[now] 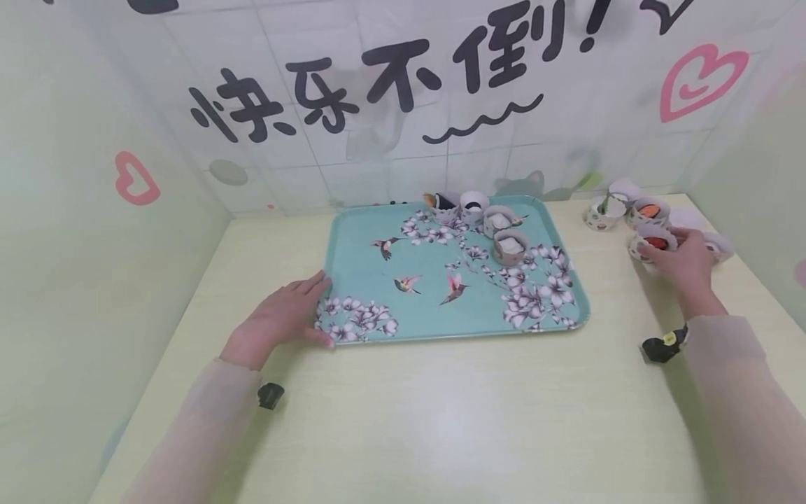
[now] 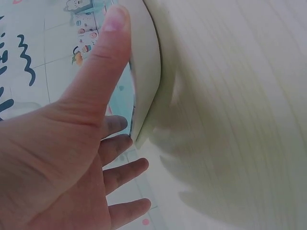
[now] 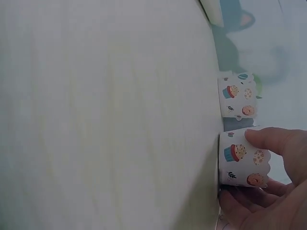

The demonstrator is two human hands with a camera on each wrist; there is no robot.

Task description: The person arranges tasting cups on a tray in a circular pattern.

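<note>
My left hand rests against the left edge of a turquoise tray printed with flowers and birds. Its thumb lies along the pale outer rim in the left wrist view, and the other fingers stretch out straight. Far right on the table, my right hand grips a paper baking cup with cupcake prints. Something red shows inside that cup. The thumb presses one side of it, while fingers curl round the other, and its base is close to the tabletop.
Several filled paper cups stand at the tray's back right. More cups surround the right hand: one with a green item, one with an orange item, another right of the hand. A printed wall closes off the back.
</note>
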